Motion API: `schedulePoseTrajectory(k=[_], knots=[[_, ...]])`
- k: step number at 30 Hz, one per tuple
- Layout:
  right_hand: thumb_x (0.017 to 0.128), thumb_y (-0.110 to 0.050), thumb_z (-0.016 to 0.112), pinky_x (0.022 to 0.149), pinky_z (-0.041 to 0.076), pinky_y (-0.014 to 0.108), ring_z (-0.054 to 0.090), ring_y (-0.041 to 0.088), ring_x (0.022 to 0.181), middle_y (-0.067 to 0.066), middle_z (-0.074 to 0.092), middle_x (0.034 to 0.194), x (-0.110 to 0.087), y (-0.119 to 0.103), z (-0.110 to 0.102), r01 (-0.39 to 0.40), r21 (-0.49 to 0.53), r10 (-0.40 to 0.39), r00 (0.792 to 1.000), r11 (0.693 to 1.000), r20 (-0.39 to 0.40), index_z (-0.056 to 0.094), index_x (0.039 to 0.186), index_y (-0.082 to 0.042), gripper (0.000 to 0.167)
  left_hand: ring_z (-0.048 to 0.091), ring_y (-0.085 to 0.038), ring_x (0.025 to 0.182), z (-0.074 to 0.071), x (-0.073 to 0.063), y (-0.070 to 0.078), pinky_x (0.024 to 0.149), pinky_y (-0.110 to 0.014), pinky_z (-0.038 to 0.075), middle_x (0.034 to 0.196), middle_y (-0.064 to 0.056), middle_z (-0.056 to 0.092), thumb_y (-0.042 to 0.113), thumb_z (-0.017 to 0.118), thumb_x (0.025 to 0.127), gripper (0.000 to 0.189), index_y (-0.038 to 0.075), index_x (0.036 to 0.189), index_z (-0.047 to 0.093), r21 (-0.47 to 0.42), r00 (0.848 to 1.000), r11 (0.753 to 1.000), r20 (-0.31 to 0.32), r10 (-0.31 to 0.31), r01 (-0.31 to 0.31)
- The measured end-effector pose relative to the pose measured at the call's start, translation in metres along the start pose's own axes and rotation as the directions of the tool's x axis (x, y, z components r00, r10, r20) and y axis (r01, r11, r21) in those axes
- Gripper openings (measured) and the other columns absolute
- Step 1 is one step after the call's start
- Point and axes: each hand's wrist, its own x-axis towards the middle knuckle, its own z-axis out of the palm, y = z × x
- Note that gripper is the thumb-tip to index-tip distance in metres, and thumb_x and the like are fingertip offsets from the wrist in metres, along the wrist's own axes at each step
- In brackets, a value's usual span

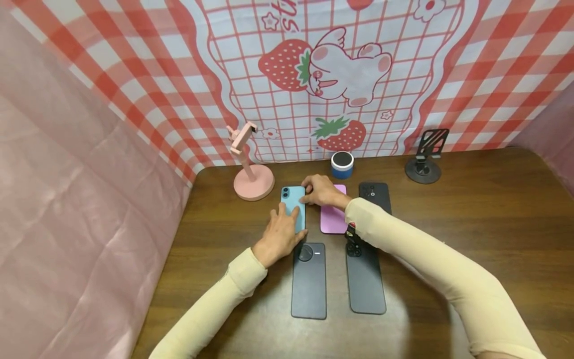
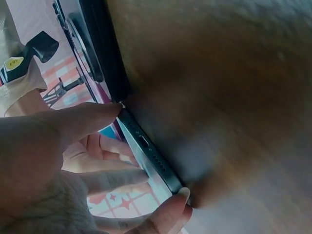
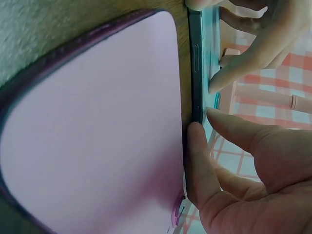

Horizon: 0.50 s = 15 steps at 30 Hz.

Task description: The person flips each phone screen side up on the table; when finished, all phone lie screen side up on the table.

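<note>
A light-blue phone (image 1: pixel 293 194) lies back up on the table, its two-lens camera at the far left corner. My left hand (image 1: pixel 280 232) grips its near end; in the left wrist view, thumb and a finger touch opposite corners beside the charging port (image 2: pixel 143 141). At the phone's right long edge, my right hand (image 1: pixel 322 191) pinches it, thumb over the back and a finger against the side, as the right wrist view shows. Under the right wrist is a pink phone (image 1: pixel 333 220). A dark grey phone (image 1: pixel 309 286) with a round camera lies just nearer than my left hand.
Another dark grey phone (image 1: pixel 366 284) lies nearer on the right; a black phone (image 1: pixel 378 195) is partly under my right sleeve. Along the back stand a pink phone stand (image 1: pixel 253 182), a blue-and-white cylinder (image 1: pixel 342 165) and a black stand (image 1: pixel 423 170). Checked cloth (image 1: pixel 157 75) hangs behind.
</note>
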Motion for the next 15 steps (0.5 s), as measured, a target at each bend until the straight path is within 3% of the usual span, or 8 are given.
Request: schedulePoseTrajectory(k=[15], knots=[[0.084,-0.009,0.085,0.067,0.061,0.023,0.079,0.029,0.082,0.026,0.069,0.118,-0.0041,-0.0049,0.0041,-0.086,0.132,0.084,0.996,0.987,0.021,0.059,0.137,0.005,0.061,0.053,-0.044,0.113,0.0049,0.0,0.0041,0.079,-0.044,0.063,0.134,-0.03,0.046,0.036,0.072,0.098,0.065,0.006,0.15,0.047,-0.007,1.0,1.0,-0.018,-0.024,0.024]])
